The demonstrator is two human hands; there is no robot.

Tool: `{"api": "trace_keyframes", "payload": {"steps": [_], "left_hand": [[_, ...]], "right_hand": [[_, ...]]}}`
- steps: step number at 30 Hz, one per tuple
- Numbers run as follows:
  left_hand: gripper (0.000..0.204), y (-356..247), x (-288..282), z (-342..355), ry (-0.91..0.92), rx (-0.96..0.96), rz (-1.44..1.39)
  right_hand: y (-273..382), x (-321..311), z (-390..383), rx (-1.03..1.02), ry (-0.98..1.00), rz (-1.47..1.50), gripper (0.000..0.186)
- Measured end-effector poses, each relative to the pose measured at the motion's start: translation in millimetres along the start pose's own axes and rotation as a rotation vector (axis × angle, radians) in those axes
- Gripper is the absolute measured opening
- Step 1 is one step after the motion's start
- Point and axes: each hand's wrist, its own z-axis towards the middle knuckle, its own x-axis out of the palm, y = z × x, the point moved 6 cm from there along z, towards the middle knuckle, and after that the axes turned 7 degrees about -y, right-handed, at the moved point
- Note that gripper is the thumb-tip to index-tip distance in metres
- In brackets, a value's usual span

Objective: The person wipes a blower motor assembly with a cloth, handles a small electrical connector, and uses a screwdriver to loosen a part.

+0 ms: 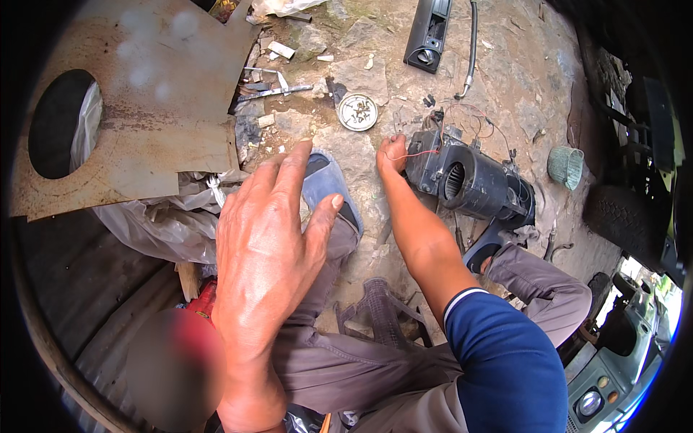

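Note:
My left hand [271, 231] is raised close in front of me, fingers stretched out and thumb apart, with nothing in it. Farther off, my right hand [392, 154] is at the left end of a black car blower unit [480, 180] that lies on the ground. Its fingers are curled, and a thin red wire [417, 154] runs from them to the housing; the fingertips are partly hidden. Through a round opening in the unit shows a ribbed fan wheel [453, 180]. More loose wires [480, 119] trail from its far side.
A round tin [357, 112] holds small metal pieces. Beyond lie a black control panel [429, 36] and a hose [471, 58]. A rusty metal sheet [144, 108] with a hole fills the left. A green mesh cup [565, 167], a tyre [624, 220] and a plastic stool [382, 310] are nearby.

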Motion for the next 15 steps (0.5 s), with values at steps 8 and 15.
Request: {"api": "trace_keyframes", "payload": {"steps": [8,15], "left_hand": [[0.053,-1.7,0.8,0.8,-0.023,0.042,0.018],[0.054,-2.8,-0.6,0.2,-0.026,0.067,0.008]], "right_hand": [[4.6,1.9,-2.0,-0.15,0.048,-0.115,0.024],[8.2,1.3,-1.2,-0.157,0.063,-0.151,0.021]]}}
